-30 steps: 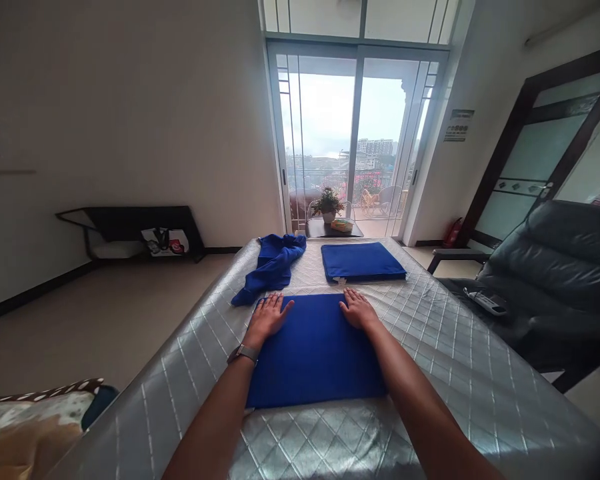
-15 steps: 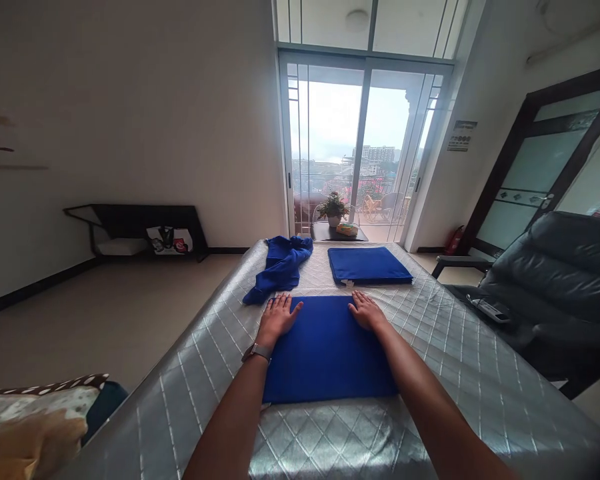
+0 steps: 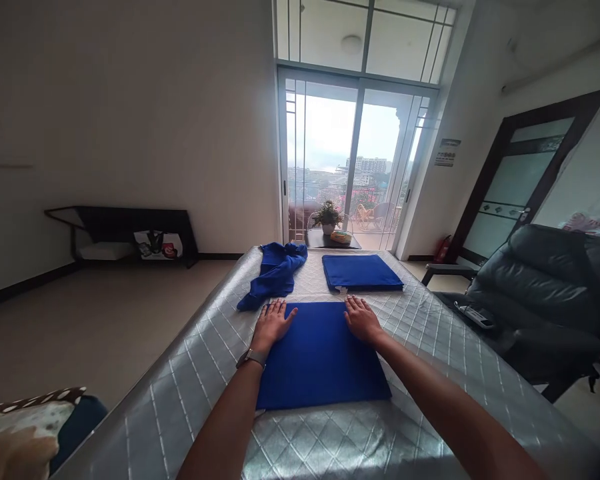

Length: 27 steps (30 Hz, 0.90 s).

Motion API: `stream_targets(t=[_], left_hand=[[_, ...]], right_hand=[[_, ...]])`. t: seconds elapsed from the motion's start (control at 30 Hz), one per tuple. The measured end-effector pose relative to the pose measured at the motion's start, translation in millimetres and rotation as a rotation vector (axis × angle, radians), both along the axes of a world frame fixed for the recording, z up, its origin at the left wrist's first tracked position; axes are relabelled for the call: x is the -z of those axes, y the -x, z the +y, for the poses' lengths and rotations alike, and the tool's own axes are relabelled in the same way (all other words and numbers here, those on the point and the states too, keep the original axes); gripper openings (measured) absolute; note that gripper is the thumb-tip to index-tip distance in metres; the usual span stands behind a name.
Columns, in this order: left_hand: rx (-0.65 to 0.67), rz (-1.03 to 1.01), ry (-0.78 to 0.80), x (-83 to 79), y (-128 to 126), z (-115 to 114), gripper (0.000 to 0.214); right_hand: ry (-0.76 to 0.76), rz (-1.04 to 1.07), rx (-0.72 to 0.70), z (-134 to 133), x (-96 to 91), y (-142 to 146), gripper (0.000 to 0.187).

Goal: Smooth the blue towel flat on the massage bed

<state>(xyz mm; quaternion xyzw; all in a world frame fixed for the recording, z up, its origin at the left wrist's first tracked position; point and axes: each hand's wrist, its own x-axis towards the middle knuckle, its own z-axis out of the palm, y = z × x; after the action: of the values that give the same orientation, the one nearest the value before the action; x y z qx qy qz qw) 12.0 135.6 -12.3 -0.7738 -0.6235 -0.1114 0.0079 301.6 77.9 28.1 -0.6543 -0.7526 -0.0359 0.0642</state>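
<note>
A folded blue cloth [image 3: 320, 357] lies flat on a silver quilted table [image 3: 445, 360] in front of me. My left hand [image 3: 271, 325] rests palm down on its far left corner, fingers spread; a watch sits on that wrist. My right hand [image 3: 361, 319] lies flat on the far right corner, fingers apart. Neither hand grips anything. Beyond the hands, a second folded blue cloth [image 3: 361, 272] lies at the far right of the table, and a crumpled blue cloth [image 3: 274, 273] sits at the far left.
A black leather armchair [image 3: 545, 300] with a remote on its arm stands right of the table. A small side table with a potted plant [image 3: 327, 217] stands before the glass balcony doors. A dark low shelf [image 3: 125, 230] lines the left wall. A patterned cushion [image 3: 20, 430] is at bottom left.
Both hands stay flat on the cloth's far corners, shifted very slightly toward me. The camera has tilted up a little, so more of the window top shows.
</note>
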Motion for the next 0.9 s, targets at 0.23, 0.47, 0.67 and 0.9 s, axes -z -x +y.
stream_targets(t=[0.23, 0.47, 0.67, 0.9], left_hand=[[0.024, -0.002, -0.054, 5.0, 3, 2, 0.068], [0.003, 0.011, -0.042, 3.8, -1, 3, 0.072], [-0.004, 0.021, -0.078, -6.2, 1, -4, 0.071], [0.182, -0.065, -0.18, -32.6, -57, -43, 0.065]], right_hand=[[0.134, 0.109, 0.041, -39, 8.9, 4, 0.07], [0.208, 0.15, 0.092, -43, 17.5, 5, 0.074], [0.22, 0.177, 0.083, -41, 18.4, 4, 0.074], [0.207, 0.213, 0.084, -41, 19.6, 6, 0.075]])
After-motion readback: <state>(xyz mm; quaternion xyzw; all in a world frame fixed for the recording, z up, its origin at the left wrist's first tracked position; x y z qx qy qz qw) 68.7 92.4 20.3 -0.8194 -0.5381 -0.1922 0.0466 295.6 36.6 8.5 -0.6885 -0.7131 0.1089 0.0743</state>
